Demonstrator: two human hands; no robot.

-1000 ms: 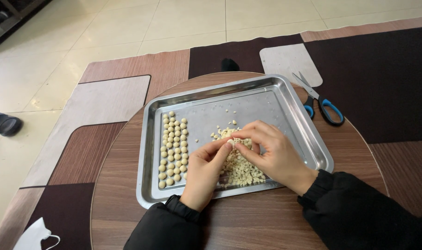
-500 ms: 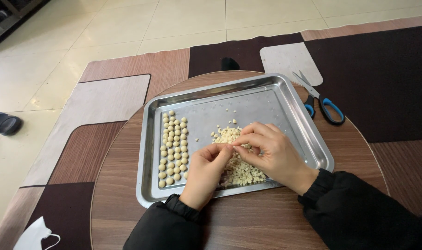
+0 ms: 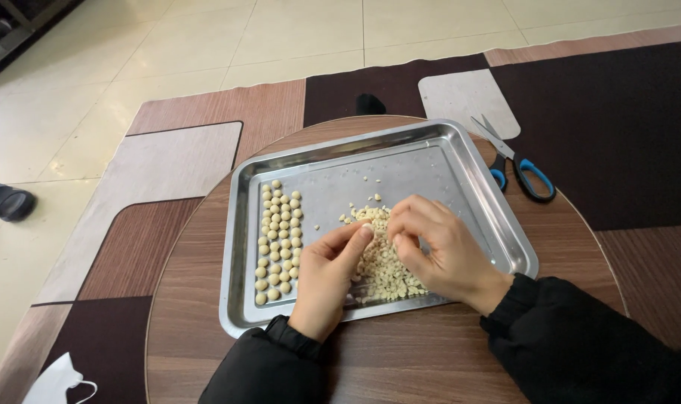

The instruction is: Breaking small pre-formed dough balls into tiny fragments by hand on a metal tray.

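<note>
Crumb pile (image 3: 385,262), pale bits, sits lower centre of frame, inside tray near its front edge. Both hands are on it. Left hand (image 3: 327,277): fingers bent, thumb + forefinger tips pinched together at pile's left edge; can't tell what's between them, too small. Right hand (image 3: 441,251): curled over pile's right side, fingertips pressed down into the crumbs, no clear grasp. Both wear black sleeves.

Left of the hands: rows of small round balls (image 3: 278,239), neat cols along tray's left side, apart from pile. Few stray crumbs mid-tray.

Steel tray (image 3: 430,150), rectangular, lies on round wood table (image 3: 430,359). Blue-handled scissors (image 3: 521,164) on table just right of tray, upper right. Patterned rug (image 3: 168,164) under table. Dark slipper (image 3: 7,202) on tile, far left.
</note>
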